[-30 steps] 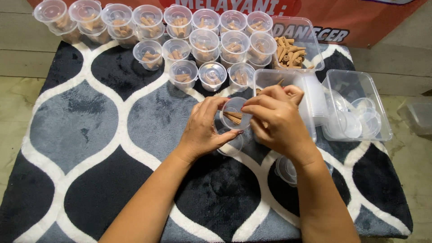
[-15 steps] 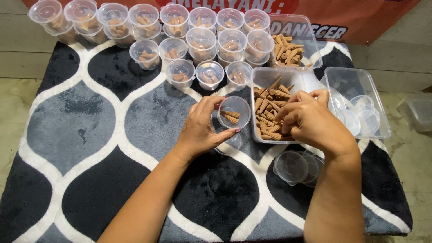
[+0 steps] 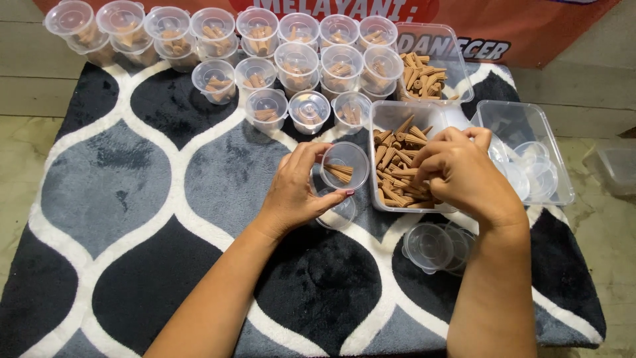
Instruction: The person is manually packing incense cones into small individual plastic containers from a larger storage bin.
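Patterned rug [image 3: 132, 199] underfoot: our left hand [image 3: 301, 192] fingers hold a tilted cup [image 3: 344, 166], right hand [image 3: 457, 172] fingers pinch cones [image 3: 397, 179]; cones may spill, we judge

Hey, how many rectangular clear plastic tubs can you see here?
4 tubs. One under the right hand, holding brown cones; one behind it, also with cones; one to its right, holding clear lids; one off the mat at the right edge, partly cut off.
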